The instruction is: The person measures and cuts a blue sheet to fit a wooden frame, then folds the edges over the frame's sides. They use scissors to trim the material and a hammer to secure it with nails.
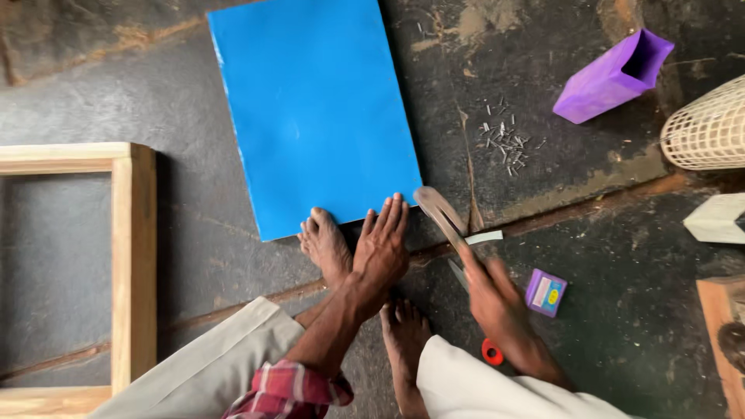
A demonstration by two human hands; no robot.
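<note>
A blue rectangular board [314, 109] lies flat on the dark stone floor. My left hand [382, 247] presses flat on its near right corner with fingers spread, beside my bare foot [326, 247], whose toes rest on the board's near edge. My right hand [489, 291] grips the handle of a hammer-like metal tool [441, 211], its head blurred just right of the board's corner. A small pale strip [485, 237] lies by the tool.
A wooden frame [133, 256] lies at the left. Several small nails [504, 140] are scattered on the floor, with a purple open box [611, 77] and a cream mesh basket [710, 128] beyond. A small purple packet [545, 292] and a red ring [492, 353] lie near my right hand.
</note>
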